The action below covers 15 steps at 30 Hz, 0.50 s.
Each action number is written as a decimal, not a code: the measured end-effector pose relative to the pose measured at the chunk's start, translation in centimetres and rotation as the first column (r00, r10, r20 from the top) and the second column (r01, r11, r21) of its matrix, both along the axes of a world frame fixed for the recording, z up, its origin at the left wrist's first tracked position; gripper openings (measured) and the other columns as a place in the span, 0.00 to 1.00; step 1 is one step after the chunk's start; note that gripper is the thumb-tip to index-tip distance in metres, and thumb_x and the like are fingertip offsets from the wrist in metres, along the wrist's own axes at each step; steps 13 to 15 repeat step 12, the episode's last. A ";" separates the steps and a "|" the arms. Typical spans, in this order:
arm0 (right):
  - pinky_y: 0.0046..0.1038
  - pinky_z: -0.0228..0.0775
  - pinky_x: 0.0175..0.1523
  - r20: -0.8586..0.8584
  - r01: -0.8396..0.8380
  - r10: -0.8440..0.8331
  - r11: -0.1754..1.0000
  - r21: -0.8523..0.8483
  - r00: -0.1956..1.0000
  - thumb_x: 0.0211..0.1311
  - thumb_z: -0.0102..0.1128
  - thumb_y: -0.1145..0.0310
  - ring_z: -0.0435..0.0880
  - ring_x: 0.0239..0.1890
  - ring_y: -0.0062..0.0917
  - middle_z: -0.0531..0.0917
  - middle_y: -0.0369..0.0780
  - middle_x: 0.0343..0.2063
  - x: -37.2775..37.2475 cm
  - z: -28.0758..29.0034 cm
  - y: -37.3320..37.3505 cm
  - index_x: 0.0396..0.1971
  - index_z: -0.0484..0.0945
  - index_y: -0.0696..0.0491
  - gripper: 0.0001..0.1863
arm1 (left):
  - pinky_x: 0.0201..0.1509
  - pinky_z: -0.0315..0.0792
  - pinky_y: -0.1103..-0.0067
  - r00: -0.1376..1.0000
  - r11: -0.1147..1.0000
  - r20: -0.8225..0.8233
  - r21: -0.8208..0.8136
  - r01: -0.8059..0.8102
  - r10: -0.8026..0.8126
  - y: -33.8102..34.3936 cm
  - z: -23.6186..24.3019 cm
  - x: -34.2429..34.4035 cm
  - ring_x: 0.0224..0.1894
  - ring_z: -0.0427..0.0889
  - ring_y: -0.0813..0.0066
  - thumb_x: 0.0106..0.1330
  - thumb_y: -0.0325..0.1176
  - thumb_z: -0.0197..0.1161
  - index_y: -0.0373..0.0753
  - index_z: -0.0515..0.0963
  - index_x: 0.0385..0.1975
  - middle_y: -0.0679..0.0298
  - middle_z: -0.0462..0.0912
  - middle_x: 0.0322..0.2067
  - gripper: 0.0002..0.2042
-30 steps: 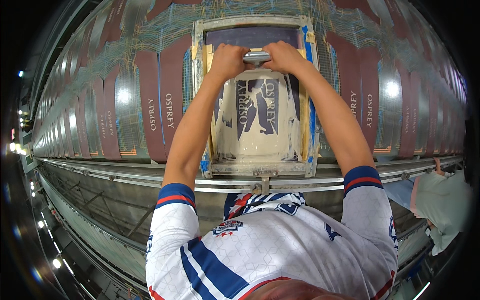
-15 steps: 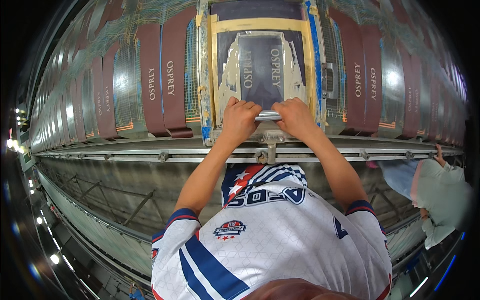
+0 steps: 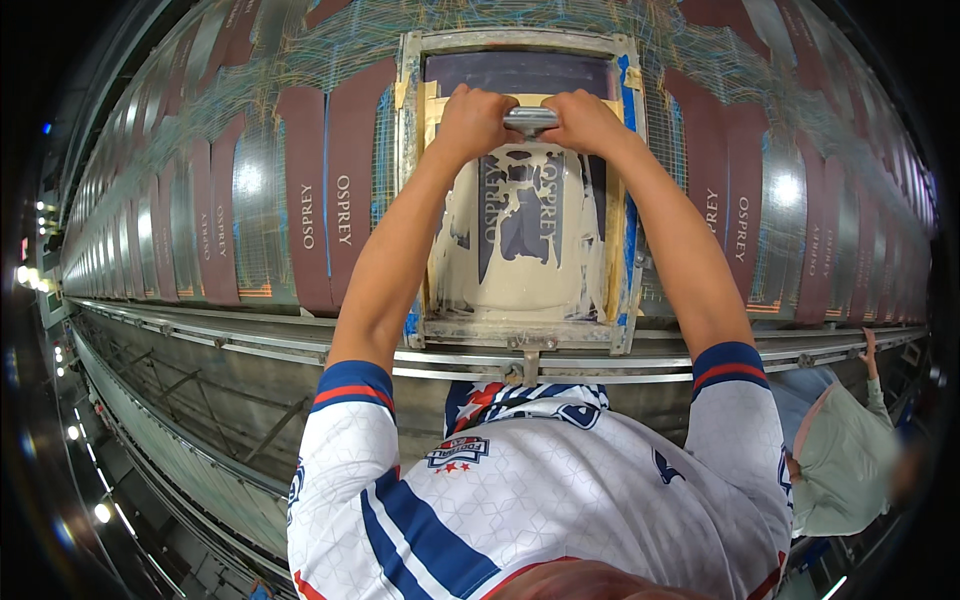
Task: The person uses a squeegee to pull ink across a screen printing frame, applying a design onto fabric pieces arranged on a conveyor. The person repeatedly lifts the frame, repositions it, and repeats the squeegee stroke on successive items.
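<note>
Both arms reach forward over a screen-printing frame (image 3: 415, 200) with worn metal sides and blue and yellow tape. My left hand (image 3: 474, 124) is closed round the left part of a squeegee's metal handle (image 3: 531, 119). On its right part my right hand (image 3: 588, 124) is closed as well. The squeegee stands near the far end of the mesh; its blade is mostly hidden by the handle and hands. Cream ink (image 3: 512, 285) coats much of the near mesh in uneven patches. Dark mesh with lettering shows between them.
Maroon fabric panels (image 3: 302, 190) with pale lettering lie in rows on the long table to both sides. A metal rail (image 3: 250, 345) runs along its near edge, with a clamp (image 3: 518, 372) under the frame. At the right another person in a pale green top (image 3: 845, 455) touches the rail.
My hands have pushed the squeegee from the near end of the screen to the far end. Cream ink now covers much of the near mesh. The view has shifted slightly.
</note>
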State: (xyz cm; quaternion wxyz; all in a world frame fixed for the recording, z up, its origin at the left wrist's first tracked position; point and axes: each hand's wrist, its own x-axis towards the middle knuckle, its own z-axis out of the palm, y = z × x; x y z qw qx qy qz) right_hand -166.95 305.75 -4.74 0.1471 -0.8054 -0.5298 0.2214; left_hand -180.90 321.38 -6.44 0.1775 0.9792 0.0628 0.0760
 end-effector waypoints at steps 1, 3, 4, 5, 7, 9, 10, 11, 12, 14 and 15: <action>0.42 0.76 0.40 -0.019 0.003 -0.003 1.000 0.006 1.000 0.47 0.72 0.64 0.85 0.33 0.46 0.85 0.49 0.27 0.1 0.1 0.1 0.32 0.83 0.54 0.13 | 0.43 0.68 0.67 1.000 1.000 0.012 -0.012 -0.005 0.005 0.1 -0.3 0.0 0.27 0.81 0.57 0.44 0.45 0.79 0.44 0.84 0.27 0.61 0.82 0.20 0.16; 0.41 0.75 0.38 -0.029 0.012 -0.012 1.000 0.017 1.000 0.48 0.72 0.64 0.84 0.32 0.46 0.84 0.49 0.27 -0.1 0.0 0.1 0.30 0.82 0.56 0.13 | 0.44 0.70 0.66 1.000 0.999 0.026 -0.037 -0.013 0.014 0.0 -0.2 -0.1 0.27 0.81 0.56 0.43 0.44 0.79 0.43 0.84 0.28 0.60 0.82 0.19 0.16; 0.41 0.74 0.38 -0.017 0.011 -0.010 0.999 0.038 1.000 0.47 0.72 0.64 0.84 0.32 0.46 0.84 0.49 0.27 -0.2 -0.2 0.0 0.30 0.82 0.56 0.13 | 0.44 0.70 0.66 0.999 0.999 0.029 -0.042 -0.013 0.014 -0.2 -0.1 -0.1 0.27 0.81 0.56 0.43 0.44 0.79 0.43 0.84 0.28 0.60 0.82 0.19 0.16; 0.41 0.74 0.38 -0.006 0.009 -0.009 0.998 0.060 1.000 0.47 0.72 0.63 0.84 0.32 0.46 0.84 0.49 0.26 -0.3 -0.4 -0.4 0.29 0.82 0.56 0.13 | 0.44 0.70 0.66 0.999 0.999 0.032 -0.045 -0.012 0.014 -0.4 -0.1 -0.2 0.27 0.81 0.56 0.42 0.43 0.79 0.43 0.84 0.28 0.60 0.82 0.20 0.16; 0.41 0.74 0.39 0.008 -0.021 0.021 0.995 0.102 1.000 0.46 0.71 0.65 0.84 0.33 0.47 0.84 0.49 0.27 -1.4 -1.0 -1.4 0.30 0.81 0.54 0.13 | 0.43 0.70 0.65 0.997 0.994 0.077 -0.112 -0.009 0.018 -1.2 -0.5 -1.6 0.26 0.81 0.56 0.41 0.41 0.79 0.44 0.85 0.28 0.60 0.82 0.19 0.15; 0.43 0.76 0.41 0.046 -0.048 0.044 0.995 0.088 0.998 0.45 0.72 0.65 0.84 0.36 0.46 0.85 0.48 0.28 -4.0 -1.2 -4.0 0.33 0.82 0.52 0.14 | 0.44 0.70 0.62 0.991 0.996 0.132 -0.090 -0.007 0.019 -3.7 -1.3 -4.6 0.26 0.82 0.57 0.41 0.41 0.79 0.45 0.85 0.27 0.61 0.83 0.19 0.14; 0.44 0.77 0.43 0.061 -0.055 0.050 0.995 0.080 0.997 0.44 0.72 0.66 0.85 0.37 0.46 0.85 0.47 0.28 -6.2 -1.2 -5.8 0.34 0.82 0.51 0.14 | 0.44 0.69 0.61 0.988 0.997 0.155 -0.080 -0.002 0.014 -5.5 -1.4 -6.6 0.26 0.82 0.57 0.40 0.41 0.79 0.45 0.85 0.27 0.61 0.83 0.19 0.14; 0.43 0.78 0.45 0.058 -0.009 0.006 0.998 0.054 0.998 0.42 0.72 0.70 0.85 0.38 0.45 0.85 0.46 0.29 -8.9 -1.6 -7.6 0.35 0.82 0.48 0.15 | 0.51 0.69 0.57 0.997 0.997 0.079 -0.075 -0.007 0.013 -7.4 -0.9 -9.0 0.31 0.85 0.60 0.40 0.40 0.78 0.46 0.85 0.26 0.60 0.84 0.21 0.13; 0.43 0.78 0.45 0.063 -0.013 0.010 0.998 0.058 0.998 0.42 0.72 0.70 0.85 0.38 0.45 0.85 0.46 0.29 -9.6 -1.4 -8.0 0.35 0.82 0.48 0.15 | 0.51 0.69 0.57 0.996 0.997 0.084 -0.071 -0.010 0.016 -7.8 -0.7 -9.7 0.31 0.85 0.60 0.40 0.40 0.78 0.46 0.85 0.26 0.60 0.84 0.21 0.13; 0.43 0.78 0.45 0.063 -0.013 0.010 0.998 0.058 0.998 0.42 0.72 0.70 0.85 0.38 0.45 0.85 0.46 0.29 -9.6 -1.4 -8.0 0.35 0.82 0.48 0.15 | 0.51 0.69 0.57 0.996 0.997 0.084 -0.071 -0.010 0.016 -7.8 -0.7 -9.7 0.31 0.85 0.60 0.40 0.40 0.78 0.46 0.85 0.26 0.60 0.84 0.21 0.13; 0.43 0.78 0.45 0.063 -0.013 0.010 0.998 0.058 0.998 0.42 0.72 0.70 0.85 0.38 0.45 0.85 0.46 0.29 -9.6 -1.4 -8.0 0.35 0.82 0.48 0.15 | 0.51 0.69 0.57 0.996 0.997 0.084 -0.071 -0.010 0.016 -7.8 -0.7 -9.7 0.31 0.85 0.60 0.40 0.40 0.78 0.46 0.85 0.26 0.60 0.84 0.21 0.13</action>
